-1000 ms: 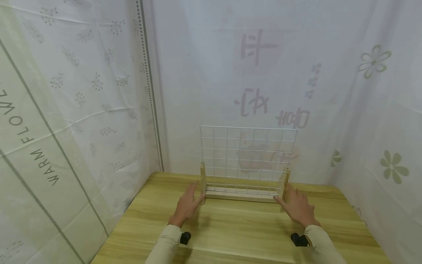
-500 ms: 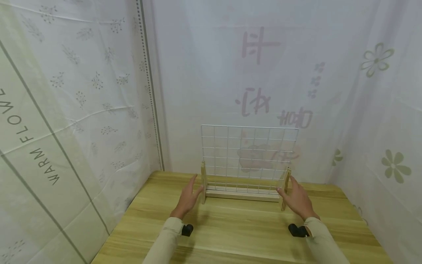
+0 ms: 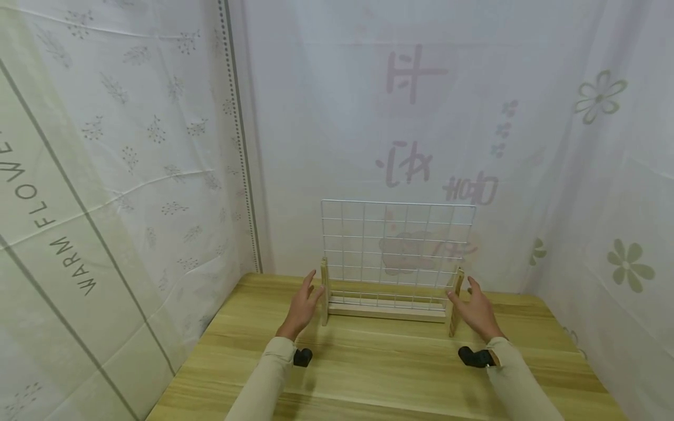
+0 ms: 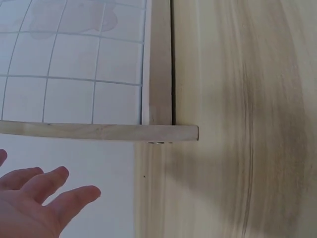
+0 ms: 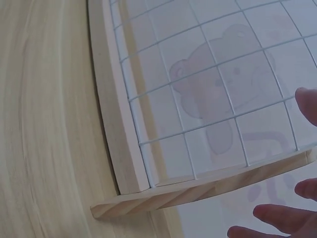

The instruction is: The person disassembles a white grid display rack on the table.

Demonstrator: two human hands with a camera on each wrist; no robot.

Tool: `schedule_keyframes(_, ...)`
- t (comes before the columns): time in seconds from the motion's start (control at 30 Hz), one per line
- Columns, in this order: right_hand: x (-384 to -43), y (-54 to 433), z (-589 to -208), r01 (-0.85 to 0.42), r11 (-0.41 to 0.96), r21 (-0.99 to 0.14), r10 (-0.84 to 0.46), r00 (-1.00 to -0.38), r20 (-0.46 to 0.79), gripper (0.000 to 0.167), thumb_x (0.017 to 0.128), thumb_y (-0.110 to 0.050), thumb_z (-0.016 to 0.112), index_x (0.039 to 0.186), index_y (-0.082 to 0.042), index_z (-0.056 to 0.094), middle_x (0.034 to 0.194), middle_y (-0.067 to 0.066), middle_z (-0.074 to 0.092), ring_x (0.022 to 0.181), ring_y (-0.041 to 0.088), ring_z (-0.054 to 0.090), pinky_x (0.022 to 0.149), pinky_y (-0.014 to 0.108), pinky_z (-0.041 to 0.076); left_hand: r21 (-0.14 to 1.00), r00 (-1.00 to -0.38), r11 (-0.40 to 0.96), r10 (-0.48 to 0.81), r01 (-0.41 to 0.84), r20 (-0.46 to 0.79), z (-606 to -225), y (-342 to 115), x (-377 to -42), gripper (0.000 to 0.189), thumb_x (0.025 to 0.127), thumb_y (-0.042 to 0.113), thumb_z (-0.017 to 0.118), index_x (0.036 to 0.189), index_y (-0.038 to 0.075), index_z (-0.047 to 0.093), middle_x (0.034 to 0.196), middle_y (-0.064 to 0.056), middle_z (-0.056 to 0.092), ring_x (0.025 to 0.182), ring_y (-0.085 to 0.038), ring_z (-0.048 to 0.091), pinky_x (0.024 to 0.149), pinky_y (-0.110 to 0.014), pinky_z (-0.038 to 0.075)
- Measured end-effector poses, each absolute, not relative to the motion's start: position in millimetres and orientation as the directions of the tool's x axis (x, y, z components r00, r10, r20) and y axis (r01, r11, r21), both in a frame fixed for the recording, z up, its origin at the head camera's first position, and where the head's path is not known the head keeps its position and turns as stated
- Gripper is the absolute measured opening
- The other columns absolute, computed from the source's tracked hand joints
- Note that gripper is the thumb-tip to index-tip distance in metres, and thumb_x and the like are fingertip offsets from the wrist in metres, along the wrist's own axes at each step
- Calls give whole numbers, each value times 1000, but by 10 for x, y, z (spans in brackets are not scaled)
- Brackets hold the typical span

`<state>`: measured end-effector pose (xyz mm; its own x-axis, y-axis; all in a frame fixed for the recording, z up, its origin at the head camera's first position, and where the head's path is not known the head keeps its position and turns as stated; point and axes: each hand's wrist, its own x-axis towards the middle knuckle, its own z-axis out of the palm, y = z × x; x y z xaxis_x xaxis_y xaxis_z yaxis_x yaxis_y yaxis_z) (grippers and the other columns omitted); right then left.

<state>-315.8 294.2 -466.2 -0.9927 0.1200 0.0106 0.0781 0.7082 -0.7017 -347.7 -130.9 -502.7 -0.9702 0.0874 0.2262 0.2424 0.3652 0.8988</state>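
A white wire grid panel stands upright in a wooden stand, between a left post and a right post. A pale wooden crossbar joins the posts low down. Just outside the left post is my left hand, fingers spread and holding nothing; in the left wrist view a gap separates its fingers from the wood. My right hand is beside the right post, its fingers loosely spread outside it. The right thumb is on the grid side, apparently not gripping.
The stand rests on a wood-grain table, close to its back edge. Behind hangs a white printed curtain, with another patterned curtain to the left. Black devices sit at the left wrist and the right wrist.
Both hands have drawn back from the posts and risen slightly, their fingers coming away from the wood. The stand and grid stay in place.
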Motion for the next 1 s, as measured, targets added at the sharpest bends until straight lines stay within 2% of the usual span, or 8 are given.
schedule_keyframes(0.3, -3228, 2987, -4593, 82, 663, -744, 142, -990, 17, 97, 100, -58, 48, 161, -4, -5, 160, 36, 19, 141, 60, 31, 112, 69, 34, 922, -972, 307, 91, 235, 218, -4988, -1253, -3538, 63, 107, 42, 45, 161, 20, 21, 168, -17, 20, 151, -47, 27, 118, -66, 29)
schedule_keyframes(0.53, -3280, 2958, -4545, 55, 654, -755, 128, -991, 39, 94, 101, -57, 49, 162, -9, -4, 162, 35, 18, 142, 58, 30, 112, 69, 35, 920, -970, 309, 87, 241, 225, -4975, -1228, -3574, 62, 108, 39, 44, 161, 17, 22, 167, -19, 22, 149, -48, 29, 118, -66, 30)
schedule_keyframes(1.0, -3405, 2945, -4547, 7, 690, -723, 118, -988, 103, 84, 104, -46, 49, 162, -5, 4, 159, 36, 25, 139, 57, 37, 108, 65, 42, 920, -966, 295, 88, 257, 242, -4877, -1129, -3715, 62, 108, 35, 43, 161, 12, 21, 164, -25, 24, 148, -48, 32, 119, -61, 32)
